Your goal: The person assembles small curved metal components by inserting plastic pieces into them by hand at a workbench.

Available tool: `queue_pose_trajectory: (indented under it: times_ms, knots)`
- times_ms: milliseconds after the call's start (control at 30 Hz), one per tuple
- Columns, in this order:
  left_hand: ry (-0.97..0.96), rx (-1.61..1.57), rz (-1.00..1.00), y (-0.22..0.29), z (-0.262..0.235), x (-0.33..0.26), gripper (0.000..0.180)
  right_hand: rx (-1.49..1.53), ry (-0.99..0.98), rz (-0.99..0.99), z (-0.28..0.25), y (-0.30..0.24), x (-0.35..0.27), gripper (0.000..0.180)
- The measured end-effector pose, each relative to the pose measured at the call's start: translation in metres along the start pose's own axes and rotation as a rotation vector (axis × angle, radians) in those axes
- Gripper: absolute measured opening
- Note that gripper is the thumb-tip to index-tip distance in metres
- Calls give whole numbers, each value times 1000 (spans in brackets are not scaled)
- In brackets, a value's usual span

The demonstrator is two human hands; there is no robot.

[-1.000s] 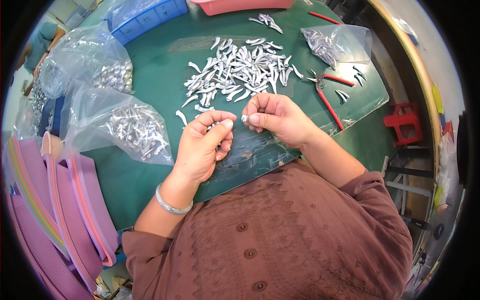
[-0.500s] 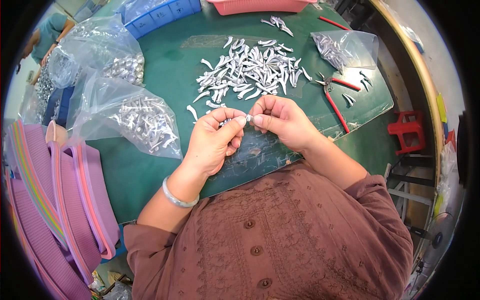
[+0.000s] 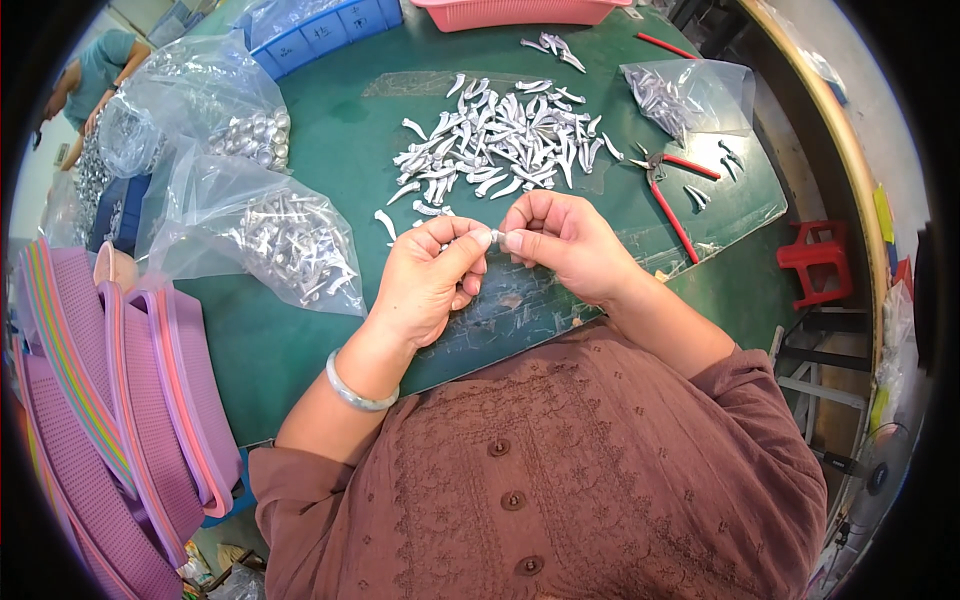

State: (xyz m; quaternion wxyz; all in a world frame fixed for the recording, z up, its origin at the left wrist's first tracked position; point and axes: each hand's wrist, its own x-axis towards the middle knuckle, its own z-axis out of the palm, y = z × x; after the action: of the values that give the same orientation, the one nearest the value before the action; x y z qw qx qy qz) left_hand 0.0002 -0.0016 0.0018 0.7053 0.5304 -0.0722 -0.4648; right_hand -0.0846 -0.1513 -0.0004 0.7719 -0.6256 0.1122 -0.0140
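Note:
My left hand (image 3: 435, 265) and my right hand (image 3: 560, 245) meet near the table's front edge, thumbs and fingertips pinched together. Between them sits a small silvery metal piece (image 3: 497, 236); the fingers cover most of it, so its full shape is hidden. Just beyond my hands, a heap of curved, silver-grey metal pieces (image 3: 510, 135) is spread over the green table (image 3: 320, 120). A few of them lie loose close to my left hand. Red-handled pliers (image 3: 660, 180) rest with jaws apart, to the right of the heap.
Clear bags of metal parts (image 3: 295, 245) stand left, with another bag (image 3: 665, 100) at right. A blue bin (image 3: 325, 35) and pink basket (image 3: 520, 12) line the back. Purple baskets (image 3: 130, 380) are stacked at left. A red stool (image 3: 815, 262) stands right. Another person (image 3: 100, 70) works far left.
Hardly anything differs. My fingertips shift very slightly around the small metal piece, while both hands stay in the same place.

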Motion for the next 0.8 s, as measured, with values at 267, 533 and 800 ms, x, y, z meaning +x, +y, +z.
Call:
queue_pose_trajectory:
  times_ms: [267, 533, 800]
  knots:
    - [3, -6, -14, 1, 1, 0, 7, 103, -49, 53, -3, 2, 2, 11]
    - [0, -7, -14, 1, 1, 0, 7, 146, -57, 47, -4, 5, 3, 10]
    - [-22, -12, -1, 1, 1, -2, 7, -145, 66, -302, 2, 10, 1, 6]
